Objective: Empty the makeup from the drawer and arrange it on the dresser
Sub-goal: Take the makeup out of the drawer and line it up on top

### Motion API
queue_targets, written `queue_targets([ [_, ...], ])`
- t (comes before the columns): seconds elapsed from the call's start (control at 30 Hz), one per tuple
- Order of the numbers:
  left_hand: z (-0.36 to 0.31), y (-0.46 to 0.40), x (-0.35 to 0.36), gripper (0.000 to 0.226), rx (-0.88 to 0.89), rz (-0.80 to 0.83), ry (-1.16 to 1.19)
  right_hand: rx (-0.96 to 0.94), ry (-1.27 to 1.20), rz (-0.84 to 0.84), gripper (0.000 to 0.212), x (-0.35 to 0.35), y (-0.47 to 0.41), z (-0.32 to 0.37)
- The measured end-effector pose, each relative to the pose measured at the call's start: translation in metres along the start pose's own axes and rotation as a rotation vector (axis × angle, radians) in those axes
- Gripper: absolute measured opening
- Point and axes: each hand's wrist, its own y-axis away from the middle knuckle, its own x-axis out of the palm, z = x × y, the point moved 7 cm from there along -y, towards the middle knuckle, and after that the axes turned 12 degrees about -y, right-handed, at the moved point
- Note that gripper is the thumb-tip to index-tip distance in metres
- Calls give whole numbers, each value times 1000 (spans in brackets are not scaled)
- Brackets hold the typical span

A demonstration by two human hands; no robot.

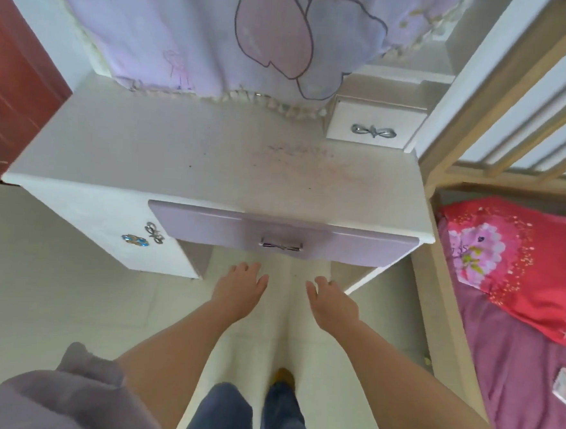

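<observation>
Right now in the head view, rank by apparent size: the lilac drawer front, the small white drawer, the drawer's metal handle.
1. Lilac drawer front, largest.
2. Small white drawer; it sits farther back, so it looks smaller.
3. Metal handle, smallest.

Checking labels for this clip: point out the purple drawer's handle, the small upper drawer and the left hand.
Handle [281, 245], head view, middle of bar.
Small drawer [375, 127], head view, front panel.
Left hand [240, 286], head view, back of hand.
</observation>
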Motion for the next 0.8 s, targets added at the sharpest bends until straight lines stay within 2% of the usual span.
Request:
queue_targets([
  [0.23,15,-105,22,45,-317,152,521,246,-577,-7,40,12,-108,11],
  [0.33,12,-125,38,47,-388,207,750,392,-949,-6,38,34,-128,11],
  [0.4,9,-126,52,43,-458,240,967,436,-1112,-18,35,45,-134,11],
  [0.53,8,-122,62,26,-563,263,1192,505,-1258,-61,28,49,-135,8],
  [0.8,8,-77,68,24,-598,295,1165,557,-1226,-36,32,65,-92,2],
])
